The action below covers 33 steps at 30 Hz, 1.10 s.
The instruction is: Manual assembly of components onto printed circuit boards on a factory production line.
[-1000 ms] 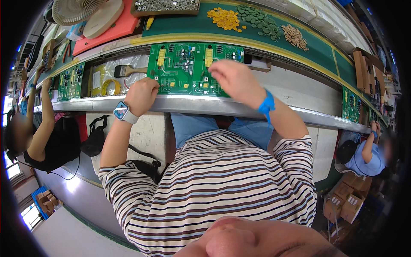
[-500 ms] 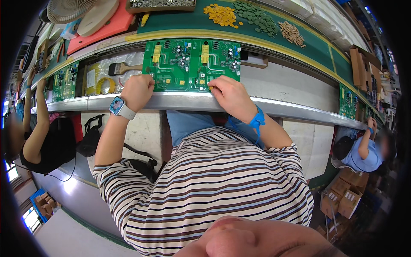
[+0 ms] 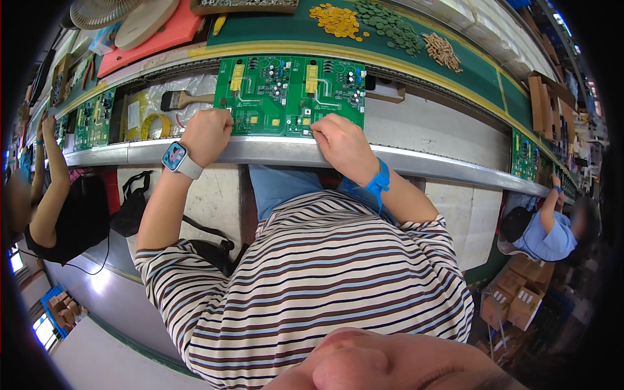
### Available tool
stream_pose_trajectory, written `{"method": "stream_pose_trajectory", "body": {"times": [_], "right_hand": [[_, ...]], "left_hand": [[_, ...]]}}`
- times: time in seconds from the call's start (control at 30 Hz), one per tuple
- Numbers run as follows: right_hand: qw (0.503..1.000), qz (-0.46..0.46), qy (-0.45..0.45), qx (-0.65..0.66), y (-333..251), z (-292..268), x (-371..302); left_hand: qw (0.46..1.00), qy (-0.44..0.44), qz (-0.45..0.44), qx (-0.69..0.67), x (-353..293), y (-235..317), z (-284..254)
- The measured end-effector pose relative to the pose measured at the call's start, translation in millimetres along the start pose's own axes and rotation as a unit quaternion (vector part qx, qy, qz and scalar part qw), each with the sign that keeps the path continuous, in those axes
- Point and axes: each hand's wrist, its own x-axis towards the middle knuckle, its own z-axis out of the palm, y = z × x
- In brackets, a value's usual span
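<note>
Right hand [image 3: 341, 143] lowered along green circuit board [image 3: 296, 97]; tray [image 3: 247, 10] holds silvery parts [image 3: 244, 2].

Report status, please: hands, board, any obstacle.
Left hand at board, near-left corner. Right hand over near edge, grip unclear. Only hands overlap board.

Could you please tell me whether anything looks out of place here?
Nothing major stands out. Only a few yellow discs lie just outside their pile, looking slightly scattered; the circuit boards sit straight.

Illegibly small white print [image 3: 249, 104] on the green circuit board [image 3: 270, 109]
</note>
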Motion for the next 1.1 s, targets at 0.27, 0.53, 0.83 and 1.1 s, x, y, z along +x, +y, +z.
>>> {"method": "stream_pose_trajectory", "body": {"times": [0.27,0.53,0.83,1.1], "right_hand": [[0.996,-0.050,-0.014,-0.078,-0.9,0.1,-1.1],[0.989,-0.082,-0.074,-0.101,0.8,-2.6,3.7],[0.976,-0.089,-0.105,-0.167,-11.9,-10.0,7.4],[0.982,-0.105,-0.115,-0.105,6.2,-8.2,13.5]], "left_hand": [[1.000,0.008,0.014,-0.008,1.0,-0.1,1.0],[1.000,0.005,0.014,0.003,0.1,1.5,1.0],[1.000,0.000,0.009,-0.007,2.1,2.8,0.8],[1.000,-0.002,0.000,-0.017,3.2,0.4,1.4]]}}
